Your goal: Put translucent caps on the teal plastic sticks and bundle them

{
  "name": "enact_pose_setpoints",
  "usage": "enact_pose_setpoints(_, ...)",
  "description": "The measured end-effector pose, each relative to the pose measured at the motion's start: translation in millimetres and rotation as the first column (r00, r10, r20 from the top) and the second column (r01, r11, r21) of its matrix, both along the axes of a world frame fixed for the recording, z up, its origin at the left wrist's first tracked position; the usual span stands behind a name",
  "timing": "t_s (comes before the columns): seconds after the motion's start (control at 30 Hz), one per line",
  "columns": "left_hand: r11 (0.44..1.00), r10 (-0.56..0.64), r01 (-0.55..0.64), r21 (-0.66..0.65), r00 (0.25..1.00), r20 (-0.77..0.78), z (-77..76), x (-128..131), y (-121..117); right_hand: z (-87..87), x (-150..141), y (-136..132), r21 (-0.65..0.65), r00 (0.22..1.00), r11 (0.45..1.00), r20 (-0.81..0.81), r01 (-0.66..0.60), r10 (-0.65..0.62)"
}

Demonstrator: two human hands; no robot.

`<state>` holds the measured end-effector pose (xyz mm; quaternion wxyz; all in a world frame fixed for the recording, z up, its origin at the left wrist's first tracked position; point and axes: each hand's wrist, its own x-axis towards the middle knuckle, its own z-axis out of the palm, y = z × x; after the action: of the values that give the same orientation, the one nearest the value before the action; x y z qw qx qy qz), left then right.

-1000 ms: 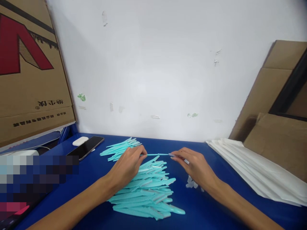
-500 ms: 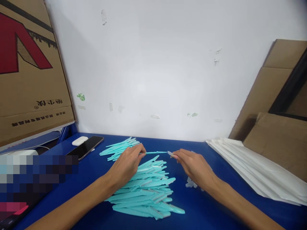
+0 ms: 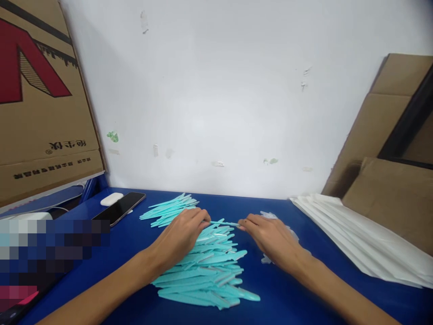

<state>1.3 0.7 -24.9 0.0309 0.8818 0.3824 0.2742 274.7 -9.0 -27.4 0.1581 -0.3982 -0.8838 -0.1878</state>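
Desk surface, deep blue, fills the lower part of my feed, with both hands working above it. I see the left hand pinching the left end of a slim turquoise stick, which looks like an eyebrow razor, between thumb and forefinger. The right hand pinches near its other end, where a bit of translucent plastic shows at the fingertips; I can't tell whether that piece sits over the stick or just against it. The stick spans the gap between the hands, nearly level, by the far end of a large turquoise pile of matching pieces, partly covered by my view of the left hand. A smaller turquoise bundle lies beyond that hand. Translucent sleeves are scattered around the right hand, partly hidden by it. Over on the left I have a dark-screened smartphone beside a rounded white case, and a pixelated patch hides the near corner. Folded white sheets lie on the right, next to brown cardboard. A printed carton stands at left, against a scuffed white wall.
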Motion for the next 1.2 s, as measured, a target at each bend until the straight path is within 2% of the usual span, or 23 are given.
enact_pose_setpoints(0.17, 0.996, -0.073, 0.072, 0.047, 0.997, 0.008, 1.1, 1.1, -3.7, -1.6, -4.9, -7.9, 0.036, 0.994, 0.994, 0.032, -0.106, 0.105)
enact_pose_setpoints(0.37, 0.995, -0.078, 0.074, 0.066, 0.996, 0.051, 1.5, 0.4, -2.5, -3.3, -8.7, -10.0, 0.153, 0.996, 0.985, -0.02, -0.08, 0.084)
enact_pose_setpoints(0.47, 0.998, -0.02, 0.016, 0.062, 0.998, 0.053, 1.7, -3.2, 5.1, -0.6, -6.6, -5.8, 0.156, 0.998, 0.987, -0.058, 0.04, -0.032)
enact_pose_setpoints(0.57, 0.991, 0.117, -0.119, 0.067, 0.993, 0.028, 2.0, -14.6, 18.8, 3.4, 1.1, 1.8, 0.128, 0.981, 0.974, -0.072, 0.188, -0.18)
enact_pose_setpoints(0.67, 0.952, 0.295, -0.291, 0.091, 0.955, -0.029, 2.6, -31.5, 34.4, 5.6, 11.9, 10.4, 0.084, 0.962, 0.958, -0.022, 0.273, -0.272)
enact_pose_setpoints(0.83, 0.907, 0.42, -0.414, 0.077, 0.904, -0.079, 5.3, -53.6, 52.0, 6.0, 23.9, 17.6, -0.029, 0.927, 0.93, 0.095, 0.366, -0.362)
enact_pose_setpoints(1.0, 0.889, 0.459, -0.454, 0.067, 0.874, -0.163, 5.5, -58.0, 53.3, 11.3, 27.4, 16.5, -0.148, 0.924, 0.912, 0.101, 0.381, -0.37)
enact_pose_setpoints(1.2, 0.909, 0.415, -0.413, 0.056, 0.89, -0.186, 5.2, -45.4, 44.2, 10.7, 29.2, 17.7, -0.162, 0.944, 0.93, 0.061, 0.331, -0.325)
